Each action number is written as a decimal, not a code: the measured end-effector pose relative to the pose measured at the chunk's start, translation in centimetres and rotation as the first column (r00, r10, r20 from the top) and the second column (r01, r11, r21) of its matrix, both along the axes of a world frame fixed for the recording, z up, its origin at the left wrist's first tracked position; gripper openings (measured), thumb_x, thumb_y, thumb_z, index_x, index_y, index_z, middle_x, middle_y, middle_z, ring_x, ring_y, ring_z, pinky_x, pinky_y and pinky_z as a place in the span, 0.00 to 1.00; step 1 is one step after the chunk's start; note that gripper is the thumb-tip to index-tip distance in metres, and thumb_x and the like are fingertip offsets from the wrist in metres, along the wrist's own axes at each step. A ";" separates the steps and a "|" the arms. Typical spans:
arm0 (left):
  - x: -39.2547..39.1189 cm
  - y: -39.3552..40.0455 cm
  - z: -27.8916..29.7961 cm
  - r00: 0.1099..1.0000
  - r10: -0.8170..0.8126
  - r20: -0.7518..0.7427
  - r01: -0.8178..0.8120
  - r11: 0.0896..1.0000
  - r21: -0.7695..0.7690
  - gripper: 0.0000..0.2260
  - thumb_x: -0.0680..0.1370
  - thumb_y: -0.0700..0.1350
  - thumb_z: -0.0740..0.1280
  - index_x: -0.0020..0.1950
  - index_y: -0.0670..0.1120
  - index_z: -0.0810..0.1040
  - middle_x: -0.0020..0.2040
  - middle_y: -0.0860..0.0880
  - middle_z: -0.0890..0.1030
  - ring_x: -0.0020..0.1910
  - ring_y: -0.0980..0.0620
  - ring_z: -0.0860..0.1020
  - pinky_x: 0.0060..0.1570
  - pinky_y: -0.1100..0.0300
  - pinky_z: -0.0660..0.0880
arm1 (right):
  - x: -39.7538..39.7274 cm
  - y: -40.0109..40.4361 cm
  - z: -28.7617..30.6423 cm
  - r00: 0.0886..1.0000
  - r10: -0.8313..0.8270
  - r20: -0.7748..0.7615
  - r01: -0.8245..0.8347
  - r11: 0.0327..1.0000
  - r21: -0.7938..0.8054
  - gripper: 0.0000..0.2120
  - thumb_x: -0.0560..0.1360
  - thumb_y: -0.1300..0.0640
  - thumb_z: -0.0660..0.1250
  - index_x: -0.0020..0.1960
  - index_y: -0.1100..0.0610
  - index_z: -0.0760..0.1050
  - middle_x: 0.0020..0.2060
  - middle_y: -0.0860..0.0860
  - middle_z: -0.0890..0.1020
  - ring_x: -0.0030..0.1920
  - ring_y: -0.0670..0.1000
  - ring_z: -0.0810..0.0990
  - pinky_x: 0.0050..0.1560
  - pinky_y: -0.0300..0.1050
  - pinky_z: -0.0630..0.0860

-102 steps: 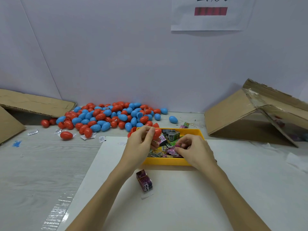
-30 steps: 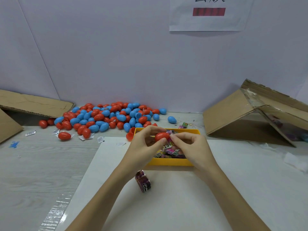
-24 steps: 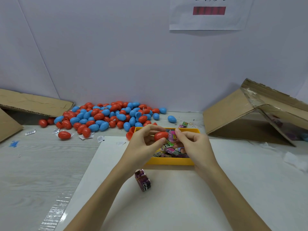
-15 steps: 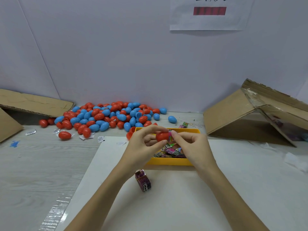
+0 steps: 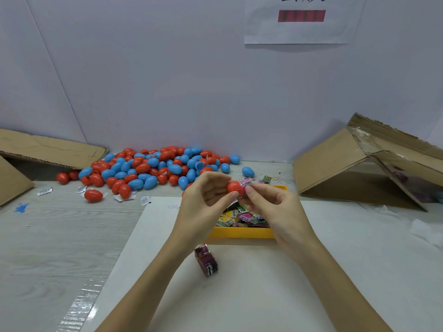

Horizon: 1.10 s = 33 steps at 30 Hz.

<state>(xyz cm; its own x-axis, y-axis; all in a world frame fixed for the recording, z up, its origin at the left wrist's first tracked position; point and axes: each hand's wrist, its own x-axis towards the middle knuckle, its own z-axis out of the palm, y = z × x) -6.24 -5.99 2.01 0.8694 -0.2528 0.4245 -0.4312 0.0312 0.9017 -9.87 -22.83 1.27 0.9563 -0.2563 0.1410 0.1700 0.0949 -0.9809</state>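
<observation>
My left hand (image 5: 203, 200) pinches a red egg half (image 5: 234, 187) between thumb and fingers, above the yellow tray (image 5: 242, 233). My right hand (image 5: 275, 207) pinches a small pink printed packet (image 5: 246, 182) at the open side of that egg half, touching it. The tray holds several small colourful packets (image 5: 242, 215). How far the packet sits inside the egg half I cannot tell.
A heap of red and blue plastic eggs (image 5: 153, 168) lies at the back left by the wall. A small purple box (image 5: 206, 259) lies on the white sheet (image 5: 263, 283) near me. Cardboard boxes stand at the right (image 5: 359, 164) and left (image 5: 36, 149).
Earlier both hands were down in the tray among the packets. Since then they have risen above it, the left with a red egg half, and the right has brought a pink packet to it.
</observation>
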 end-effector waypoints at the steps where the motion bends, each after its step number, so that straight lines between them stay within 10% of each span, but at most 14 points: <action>1: 0.0 0.0 0.0 1.000 -0.011 -0.028 0.010 0.999 -0.033 0.16 0.74 0.38 0.76 0.60 0.44 0.78 0.52 0.54 0.86 0.53 0.56 0.85 0.51 0.67 0.79 | 0.0 0.0 0.0 1.000 -0.008 0.005 0.008 1.000 0.005 0.14 0.76 0.56 0.73 0.60 0.59 0.83 0.49 0.52 0.88 0.51 0.52 0.88 0.50 0.40 0.83; 33: 0.2 0.2 -0.4 0.997 -0.068 0.042 0.067 0.997 0.031 0.14 0.78 0.37 0.73 0.63 0.45 0.79 0.57 0.55 0.85 0.59 0.56 0.82 0.59 0.65 0.78 | -0.8 1.0 0.7 1.000 -0.013 -0.020 0.012 1.000 -0.006 0.16 0.70 0.47 0.75 0.55 0.52 0.85 0.48 0.49 0.88 0.51 0.50 0.87 0.52 0.42 0.83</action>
